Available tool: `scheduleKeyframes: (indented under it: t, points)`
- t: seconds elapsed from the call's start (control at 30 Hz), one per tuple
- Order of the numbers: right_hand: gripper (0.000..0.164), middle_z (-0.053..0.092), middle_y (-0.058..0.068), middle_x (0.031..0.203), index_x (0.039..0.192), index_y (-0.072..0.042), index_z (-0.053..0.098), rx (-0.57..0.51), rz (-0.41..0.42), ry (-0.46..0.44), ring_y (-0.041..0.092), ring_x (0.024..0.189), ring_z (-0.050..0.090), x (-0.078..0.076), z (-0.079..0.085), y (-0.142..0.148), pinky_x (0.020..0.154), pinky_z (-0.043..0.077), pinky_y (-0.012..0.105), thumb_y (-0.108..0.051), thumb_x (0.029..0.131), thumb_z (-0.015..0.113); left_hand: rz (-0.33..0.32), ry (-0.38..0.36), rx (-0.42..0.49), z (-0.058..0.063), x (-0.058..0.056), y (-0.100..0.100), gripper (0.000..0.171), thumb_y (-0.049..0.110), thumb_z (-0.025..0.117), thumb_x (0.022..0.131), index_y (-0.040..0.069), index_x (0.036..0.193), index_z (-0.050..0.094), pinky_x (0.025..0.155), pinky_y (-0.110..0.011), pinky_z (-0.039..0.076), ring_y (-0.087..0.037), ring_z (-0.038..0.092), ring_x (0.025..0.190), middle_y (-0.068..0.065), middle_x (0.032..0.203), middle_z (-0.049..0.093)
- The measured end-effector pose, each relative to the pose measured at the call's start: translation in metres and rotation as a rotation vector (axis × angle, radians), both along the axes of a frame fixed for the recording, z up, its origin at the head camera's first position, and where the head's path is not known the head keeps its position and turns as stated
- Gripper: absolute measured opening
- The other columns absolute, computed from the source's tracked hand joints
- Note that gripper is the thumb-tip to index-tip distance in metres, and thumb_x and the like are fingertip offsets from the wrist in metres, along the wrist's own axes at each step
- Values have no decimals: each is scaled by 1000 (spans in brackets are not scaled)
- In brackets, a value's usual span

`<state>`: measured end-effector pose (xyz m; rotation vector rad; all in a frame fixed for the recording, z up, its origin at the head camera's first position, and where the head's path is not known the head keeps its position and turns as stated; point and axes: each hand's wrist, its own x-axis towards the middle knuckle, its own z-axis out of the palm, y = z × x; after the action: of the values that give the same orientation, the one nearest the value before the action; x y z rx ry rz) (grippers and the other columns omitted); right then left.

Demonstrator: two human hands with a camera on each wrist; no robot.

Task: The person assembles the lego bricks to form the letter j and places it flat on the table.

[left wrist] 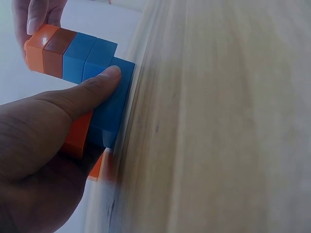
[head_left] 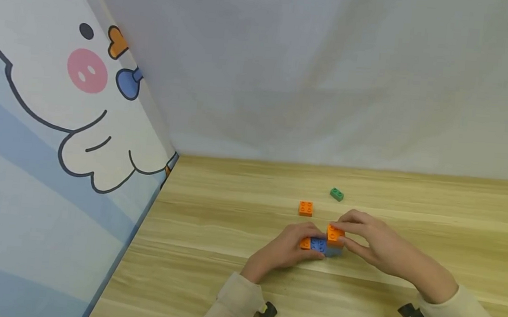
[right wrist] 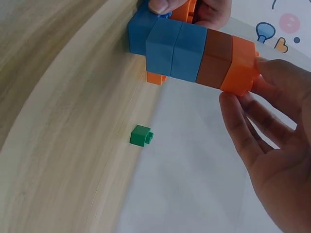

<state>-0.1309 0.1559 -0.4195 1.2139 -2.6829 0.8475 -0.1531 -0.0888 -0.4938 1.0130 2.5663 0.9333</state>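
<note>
My left hand (head_left: 286, 247) grips a low blue brick (head_left: 318, 244) that lies on the table, its thumb along the near side. Beside the studs, an orange brick (head_left: 305, 243) sits on the same blue brick, partly covered by the hand. To its right rises a stack of two blue bricks (right wrist: 176, 50), a brownish-orange brick (right wrist: 214, 58) and a bright orange top brick (right wrist: 241, 65). With thumb and fingertips, my right hand (head_left: 380, 242) pinches that top brick. In the left wrist view the stack stands against the low blue brick; whether they are joined is unclear.
A loose orange brick (head_left: 306, 209) lies on the wooden table (head_left: 207, 275) just beyond the hands. Farther back is a small green brick (head_left: 336, 194). A pale curtain (head_left: 333, 85) borders the far edge, and a cartoon-printed panel (head_left: 29, 184) the left.
</note>
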Motion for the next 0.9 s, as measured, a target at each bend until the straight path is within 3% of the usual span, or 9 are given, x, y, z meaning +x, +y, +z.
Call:
scheduleKeyframes:
  t: [0.2,0.53,0.9]
  points:
    - [30,67,-1,115,126,-6,71,11,1,12,12,99,65,-2,2,-1,81,58,30,-9,96,69,7,-16,4,2,-1,0,44,36,70,97,15,135,65,96,-18,50,-8,63,111,-1,129,69]
    - [27,66,-7,116,126,-13,71,10,-22,-133,9,101,64,-1,6,2,82,57,30,-16,100,66,7,-11,6,1,1,2,42,37,71,96,15,132,67,94,-16,49,-7,63,107,0,127,69]
    - [23,67,-7,114,123,-13,72,10,-50,-147,6,96,64,-4,12,-2,79,57,29,-21,103,63,9,-13,4,3,0,2,42,35,71,96,15,133,67,93,-15,49,-6,62,107,0,127,69]
